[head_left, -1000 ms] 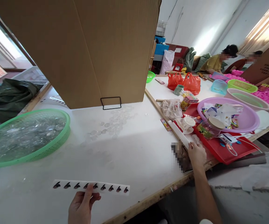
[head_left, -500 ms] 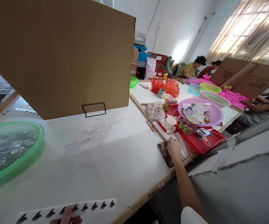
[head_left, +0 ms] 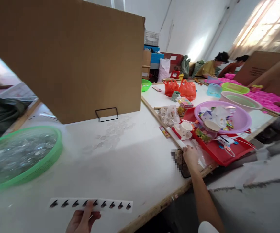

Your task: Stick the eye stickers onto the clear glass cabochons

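Observation:
My left hand (head_left: 81,221) pinches a white strip (head_left: 67,203) at the table's near edge, thumb on top and fingers beneath. A row of small dark printed figures runs along the strip. Out to the right, my right hand (head_left: 191,157) has its fingers closed at the upper edge of a dark-rimmed phone (head_left: 184,167), partly blurred, beside a wooden batten (head_left: 176,139). Clear round discs (head_left: 113,133) lie scattered on the white table (head_left: 140,161). More clear pieces fill a green basket (head_left: 39,173) on the left.
A large cardboard box (head_left: 101,64) with a black wire frame (head_left: 107,115) before it stands at the back. To the right are a red tray (head_left: 239,150), a purple basin (head_left: 245,121), a white cup (head_left: 185,127) and red bags (head_left: 187,89). People work farther off.
The view has swung left, so things appear farther right. My left hand and the strip have come up more fully into view. My right hand stays at the phone.

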A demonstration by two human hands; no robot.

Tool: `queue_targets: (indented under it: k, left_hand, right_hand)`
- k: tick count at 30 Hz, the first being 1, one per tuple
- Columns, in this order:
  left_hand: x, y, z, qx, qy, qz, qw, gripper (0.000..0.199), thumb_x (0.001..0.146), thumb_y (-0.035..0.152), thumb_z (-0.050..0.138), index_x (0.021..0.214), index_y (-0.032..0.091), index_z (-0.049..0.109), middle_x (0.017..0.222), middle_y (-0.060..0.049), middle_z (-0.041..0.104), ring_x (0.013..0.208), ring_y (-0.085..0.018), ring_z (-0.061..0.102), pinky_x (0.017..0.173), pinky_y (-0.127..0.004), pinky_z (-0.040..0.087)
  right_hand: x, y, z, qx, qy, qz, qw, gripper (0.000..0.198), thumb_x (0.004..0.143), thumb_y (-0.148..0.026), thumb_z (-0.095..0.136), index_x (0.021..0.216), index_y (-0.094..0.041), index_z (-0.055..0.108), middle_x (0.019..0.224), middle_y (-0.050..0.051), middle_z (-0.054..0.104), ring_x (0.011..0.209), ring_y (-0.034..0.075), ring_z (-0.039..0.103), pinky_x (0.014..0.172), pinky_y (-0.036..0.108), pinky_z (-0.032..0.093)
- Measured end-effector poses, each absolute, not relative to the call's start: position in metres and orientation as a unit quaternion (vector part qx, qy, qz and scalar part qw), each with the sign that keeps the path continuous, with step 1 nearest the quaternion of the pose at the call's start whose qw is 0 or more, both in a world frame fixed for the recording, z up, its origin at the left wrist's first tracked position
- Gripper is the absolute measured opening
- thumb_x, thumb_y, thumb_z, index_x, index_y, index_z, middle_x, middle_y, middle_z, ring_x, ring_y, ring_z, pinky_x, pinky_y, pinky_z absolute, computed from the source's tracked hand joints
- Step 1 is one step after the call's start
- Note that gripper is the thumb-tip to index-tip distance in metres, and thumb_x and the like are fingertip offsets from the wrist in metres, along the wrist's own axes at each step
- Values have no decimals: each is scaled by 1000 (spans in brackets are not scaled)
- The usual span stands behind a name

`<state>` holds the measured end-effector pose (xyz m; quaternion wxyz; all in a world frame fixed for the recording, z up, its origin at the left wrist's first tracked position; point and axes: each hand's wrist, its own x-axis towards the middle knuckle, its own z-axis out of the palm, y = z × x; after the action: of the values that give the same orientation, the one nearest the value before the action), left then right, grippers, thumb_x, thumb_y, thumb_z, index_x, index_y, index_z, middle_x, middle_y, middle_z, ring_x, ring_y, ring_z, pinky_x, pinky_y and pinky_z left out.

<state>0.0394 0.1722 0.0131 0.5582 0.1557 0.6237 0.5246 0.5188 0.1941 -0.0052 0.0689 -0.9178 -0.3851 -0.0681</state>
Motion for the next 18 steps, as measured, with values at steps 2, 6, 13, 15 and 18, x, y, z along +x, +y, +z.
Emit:
queue_targets:
  k: [2,6,13,15,18]
  left_hand:
    - [46,164,19,178,609,537,557,51,40,49,91,54,17,54,47,2,58,47,-12,56,48,-23,53]
    - [58,150,27,218,583,553,554,48,52,53,86,63,16,57,49,3,57,45,-11,53,43,-23,47]
    - [64,138,24,233,560,562,562,48,64,58,78,72,16,56,56,1,60,43,-10,51,44,-24,45]
    - [63,136,22,235,564,570,549,49,64,60,77,71,16,55,55,1,59,43,-11,51,44,-25,43]
    - [57,135,18,239,580,587,512,49,67,61,75,69,17,55,53,2,56,43,-11,49,44,-25,40]
  right_hand:
    - [517,182,-3,-904,-406,-97,97,46,96,-33,39,125,-3,58,106,24,64,97,32,60,78,37,41]
    - [507,180,-14,-859,-457,-55,222,51,89,-50,43,116,-13,65,100,20,67,89,35,62,72,42,44]
    - [339,187,0,-582,-612,454,283,48,83,-57,52,115,-24,61,105,11,70,95,27,65,75,36,50]
    - [286,176,9,-472,-633,564,240,50,85,-56,52,123,-23,56,105,9,70,93,23,65,79,34,49]
    - [236,162,12,-374,-639,648,175,46,87,-59,51,111,-21,59,86,5,70,73,18,62,69,30,48]
